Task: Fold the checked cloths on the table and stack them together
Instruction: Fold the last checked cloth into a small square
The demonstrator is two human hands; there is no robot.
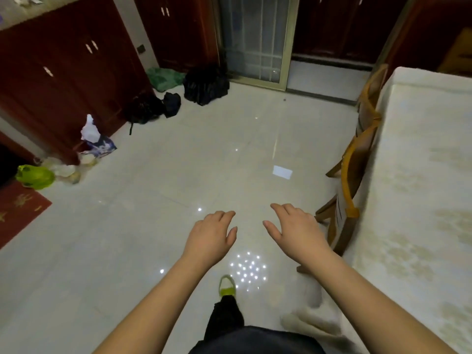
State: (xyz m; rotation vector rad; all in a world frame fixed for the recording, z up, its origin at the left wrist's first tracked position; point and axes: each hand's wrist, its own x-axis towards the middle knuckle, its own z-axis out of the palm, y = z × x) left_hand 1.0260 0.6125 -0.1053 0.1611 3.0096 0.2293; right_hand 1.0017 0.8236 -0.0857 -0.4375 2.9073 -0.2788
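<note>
No checked cloth shows in the head view. My left hand (209, 235) and my right hand (293, 229) are both stretched out in front of me, palms down over the pale tiled floor, fingers relaxed and holding nothing. They hover side by side, a short gap between them. The table (419, 190), covered with a cream patterned cloth, runs along the right edge, to the right of my right hand.
Wooden chairs (350, 175) stand against the table's left side. Dark red cupboards (63, 72) line the left wall, with bags and clutter (153, 108) at their foot. A sliding door (252, 39) is straight ahead. My foot in a green slipper (226, 286) is below my hands.
</note>
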